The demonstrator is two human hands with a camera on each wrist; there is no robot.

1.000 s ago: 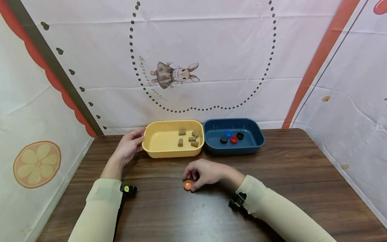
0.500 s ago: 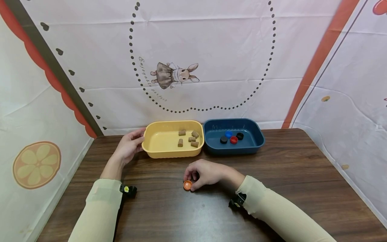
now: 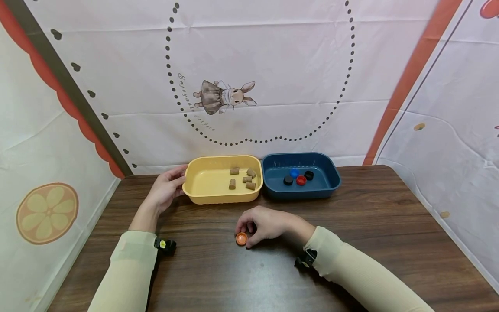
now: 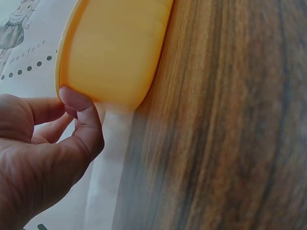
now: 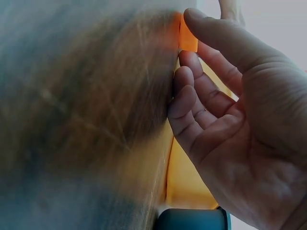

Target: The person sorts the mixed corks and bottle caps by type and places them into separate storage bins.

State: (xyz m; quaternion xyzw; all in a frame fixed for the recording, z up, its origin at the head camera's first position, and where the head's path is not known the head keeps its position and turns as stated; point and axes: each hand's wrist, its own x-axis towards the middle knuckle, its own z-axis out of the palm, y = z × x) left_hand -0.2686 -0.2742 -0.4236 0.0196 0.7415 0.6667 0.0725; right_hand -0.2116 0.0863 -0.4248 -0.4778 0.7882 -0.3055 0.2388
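An orange bottle cap (image 3: 241, 238) lies open side up on the brown table. My right hand (image 3: 265, 223) pinches it at the edge, thumb on the near side and curled fingers on the far side. In the right wrist view the cap (image 5: 189, 36) shows as an orange strip beside the thumb tip. My left hand (image 3: 165, 188) grips the left end of a yellow tray (image 3: 202, 199). The left wrist view shows the thumb (image 4: 76, 99) over the tray's rim and other fingers outside it. Several corks (image 3: 232, 184) lie in the tray's right half.
A dark blue tray (image 3: 308, 193) stands against the yellow one's right end. It holds a red cap (image 3: 301, 180), a blue cap (image 3: 294, 173) and two black caps (image 3: 288, 180). A printed cloth (image 3: 304, 65) hangs behind the table (image 3: 202, 268).
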